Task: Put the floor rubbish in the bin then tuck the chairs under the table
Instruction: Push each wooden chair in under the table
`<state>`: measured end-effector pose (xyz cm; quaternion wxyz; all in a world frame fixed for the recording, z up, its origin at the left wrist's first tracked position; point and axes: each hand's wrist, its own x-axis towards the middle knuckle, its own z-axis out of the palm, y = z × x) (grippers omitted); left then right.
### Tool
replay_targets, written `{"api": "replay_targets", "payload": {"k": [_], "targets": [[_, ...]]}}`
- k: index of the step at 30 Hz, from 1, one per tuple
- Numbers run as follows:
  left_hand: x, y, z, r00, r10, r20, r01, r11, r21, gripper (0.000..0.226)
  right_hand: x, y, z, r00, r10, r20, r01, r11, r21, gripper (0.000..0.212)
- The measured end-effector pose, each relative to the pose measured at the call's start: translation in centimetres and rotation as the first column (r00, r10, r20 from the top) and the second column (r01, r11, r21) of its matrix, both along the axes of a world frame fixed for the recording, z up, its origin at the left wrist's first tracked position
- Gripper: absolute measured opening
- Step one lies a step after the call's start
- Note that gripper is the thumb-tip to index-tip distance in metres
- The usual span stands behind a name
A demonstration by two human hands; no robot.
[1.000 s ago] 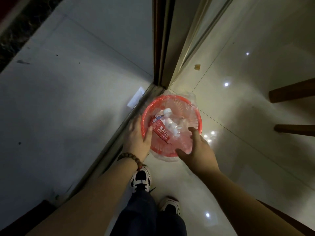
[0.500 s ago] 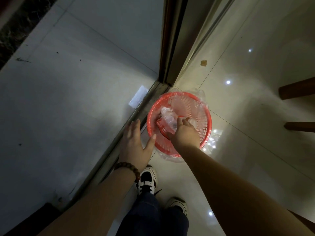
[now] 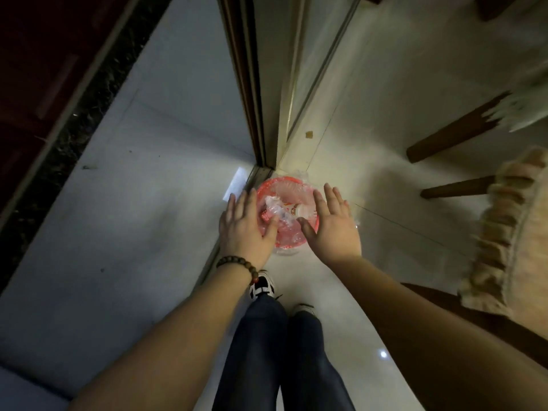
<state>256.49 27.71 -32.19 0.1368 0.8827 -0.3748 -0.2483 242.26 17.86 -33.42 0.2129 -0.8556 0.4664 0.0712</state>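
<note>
One red bin (image 3: pixel 268 185) on the floor (image 3: pixel 370 120) at 12 o'clock from two shoes (image 3: pixel 262 287), by the door track. Inside: one bottle (image 3: pixel 301 209), crumpled clear plastic. Two hands above it, left hand (image 3: pixel 244 229) at its 9, right hand (image 3: pixel 330 225) at its 3, fingers (image 3: pixel 332 192) spread apart, holding nothing. One brown scrap (image 3: pixel 309 134) at 1 o'clock. Two chair legs (image 3: pixel 453 134) at 2–3.

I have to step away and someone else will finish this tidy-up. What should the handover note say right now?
Left hand: open, empty, above the red bin's left rim.
Right hand: open, empty, above its right rim.
Crushed bottles lie inside the lined bin, by the door track.
One small brown scrap is on the floor beyond the bin.
Left: bin that scrap, then tuck in the chairs; wooden legs show at right.
</note>
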Motion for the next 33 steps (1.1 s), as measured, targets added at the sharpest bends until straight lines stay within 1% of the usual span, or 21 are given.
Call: {"api": "replay_targets", "payload": {"k": [3,6,8,11,13,17,21,23,26,33], "targets": [[-1.1,-0.4,7.6,0.999,-0.051,0.011,0.051,0.998,-0.024,0.071,-2.2,0.5,8.2,0.999,-0.051,0.015,0.051,0.998,-0.031,0.067],[-3.1,-0.6,14.5,0.992,-0.127,0.025,0.129,0.986,-0.102,0.069,-5.1,1.9,15.3,0.989,-0.138,0.049,0.140,0.989,-0.054,0.066],[-4.7,-0.6,17.8,0.982,-0.185,0.030,0.188,0.972,-0.140,0.068,-7.3,3.1,18.9,0.975,-0.209,0.072,0.214,0.974,-0.075,0.066],[-7.9,-0.6,21.3,0.962,-0.274,0.010,0.272,0.947,-0.173,0.068,-10.6,5.0,22.6,0.948,-0.304,0.089,0.313,0.942,-0.116,0.064],[-10.6,-0.6,22.8,0.937,-0.348,-0.010,0.341,0.925,-0.167,0.069,-13.0,6.3,24.2,0.921,-0.376,0.099,0.387,0.911,-0.140,0.063],[-16.3,0.0,25.0,0.871,-0.492,0.005,0.486,0.859,-0.162,0.068,-18.4,9.5,26.5,0.862,-0.488,0.134,0.505,0.847,-0.165,0.061],[-22.2,1.9,26.3,0.816,-0.578,0.009,0.569,0.802,-0.181,0.068,-24.6,13.3,27.9,0.800,-0.575,0.171,0.598,0.786,-0.158,0.060],[-25.3,3.3,26.7,0.803,-0.595,0.033,0.589,0.785,-0.194,0.068,-27.8,15.4,28.4,0.772,-0.609,0.180,0.634,0.757,-0.158,0.059],[-30.3,5.9,27.0,0.799,-0.599,0.051,0.596,0.777,-0.203,0.068,-32.9,18.5,28.8,0.763,-0.604,0.231,0.642,0.747,-0.171,0.054],[-43.0,14.5,28.4,0.831,-0.552,0.069,0.551,0.800,-0.237,0.065,-46.6,27.0,30.1,0.736,-0.618,0.277,0.671,0.719,-0.180,0.058]]}}
